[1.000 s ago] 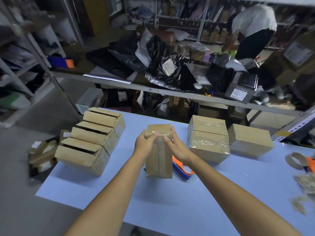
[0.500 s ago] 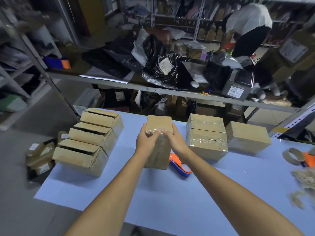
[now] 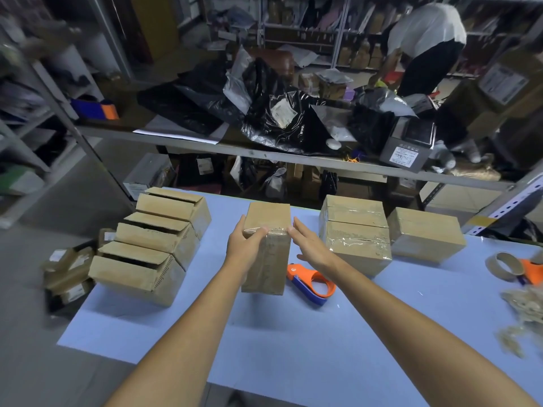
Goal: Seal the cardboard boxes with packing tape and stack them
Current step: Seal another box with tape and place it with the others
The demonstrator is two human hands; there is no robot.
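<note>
Table [image 3: 293,348]: blue worktop under both hands. My read is that the step in hand is pressing down the tape end, so the table should take the push.
Open boxes [image 3: 152,245]: three in a row, well out to the left of the left hand, flaps not closed. They look like the work yet to do.
Stack [image 3: 354,233]: two taped boxes, one on the other, just beyond the right hand on its right side. This is the likely home for the one in hand.
Box [image 3: 266,259]: between the two hands, up on its end, with the top face tipped away. Whether its base sits on the table or just off it is unclear. It is best kept square while the tape is rubbed flat.
Left hand [image 3: 245,248]: grasping the box at its upper left edge, thumb laid across the front along the tape, fingers hidden round the side.
Right hand [image 3: 311,245]: released, fingers straight and together, holding nothing. The tips are at the box's upper right corner, touching or just beside it; I cannot tell which.
Dispenser [image 3: 311,282]: orange and blue, lying on the table under the right wrist, just beside the box.
Tape [image 3: 273,230]: a clear strip over the box's top edge, under the left thumb. It is best smoothed from the thumb outward so that no corner lifts.
</note>
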